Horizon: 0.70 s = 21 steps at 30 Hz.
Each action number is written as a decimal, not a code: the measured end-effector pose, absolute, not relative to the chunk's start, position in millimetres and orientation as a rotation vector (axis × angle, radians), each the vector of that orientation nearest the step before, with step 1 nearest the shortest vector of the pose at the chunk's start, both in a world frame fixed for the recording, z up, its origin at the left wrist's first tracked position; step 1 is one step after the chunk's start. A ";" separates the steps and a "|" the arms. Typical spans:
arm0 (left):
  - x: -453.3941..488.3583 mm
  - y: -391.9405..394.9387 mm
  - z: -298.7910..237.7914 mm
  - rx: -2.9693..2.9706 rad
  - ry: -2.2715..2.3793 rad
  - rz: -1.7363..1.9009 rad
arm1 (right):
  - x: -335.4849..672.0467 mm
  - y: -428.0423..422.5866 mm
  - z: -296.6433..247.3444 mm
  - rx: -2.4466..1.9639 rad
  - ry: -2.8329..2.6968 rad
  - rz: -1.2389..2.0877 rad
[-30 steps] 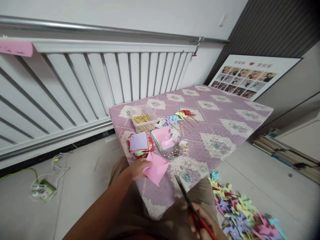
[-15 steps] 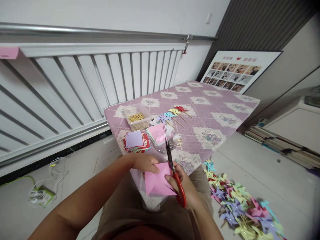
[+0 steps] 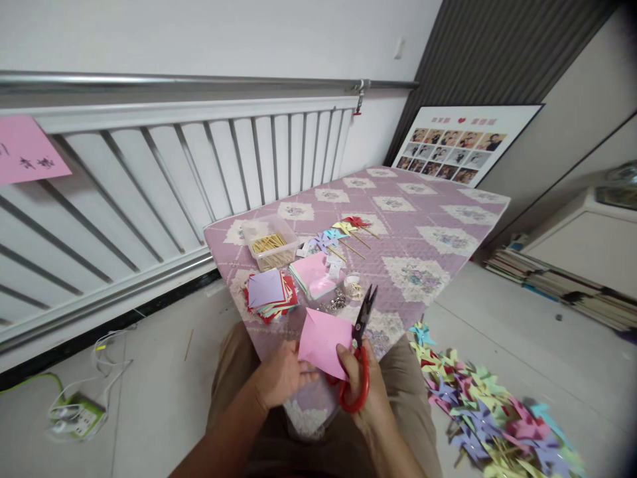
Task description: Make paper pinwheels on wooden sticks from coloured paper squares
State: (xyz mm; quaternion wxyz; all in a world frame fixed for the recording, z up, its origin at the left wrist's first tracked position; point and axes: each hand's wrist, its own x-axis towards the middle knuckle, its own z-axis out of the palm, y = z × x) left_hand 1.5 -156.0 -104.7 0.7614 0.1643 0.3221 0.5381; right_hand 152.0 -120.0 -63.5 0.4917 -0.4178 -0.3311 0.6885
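A square of pink paper (image 3: pixel 323 337) with slits cut in from its corners is tilted over the table's near edge. My right hand (image 3: pixel 365 385) pinches its lower right part under the thumb and also holds red-handled scissors (image 3: pixel 365 318), whose dark blades point up and away, slightly apart. At the paper's lower left edge is my left hand (image 3: pixel 281 374), palm turned up with fingers stretched out and partly under the sheet. Just beyond lie a stack of cut squares (image 3: pixel 269 290), a pile of pink and pale sheets (image 3: pixel 311 273) and a bag of small metal pins (image 3: pixel 337 300).
A clear plastic box of wooden sticks (image 3: pixel 271 245) stands at the table's left. Several finished pinwheels (image 3: pixel 343 229) lie behind, near a small round tub (image 3: pixel 353 287). Many pinwheels (image 3: pixel 478 405) heap on the floor at right. A radiator (image 3: pixel 223 159) runs along the wall.
The pink paper has turned and moved slightly up. My left hand has let go of its pinch and opened below the left edge. The scissors have shifted right.
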 end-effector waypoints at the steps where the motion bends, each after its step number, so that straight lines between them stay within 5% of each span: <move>1: 9.3 -161.7 -111.2 0.299 0.620 1.195 | 150.5 -120.2 -62.4 -1.004 -0.778 1.653; 21: 49.2 -158.9 -66.7 0.099 0.773 1.523 | 147.4 -129.0 -80.3 -1.141 -1.121 1.348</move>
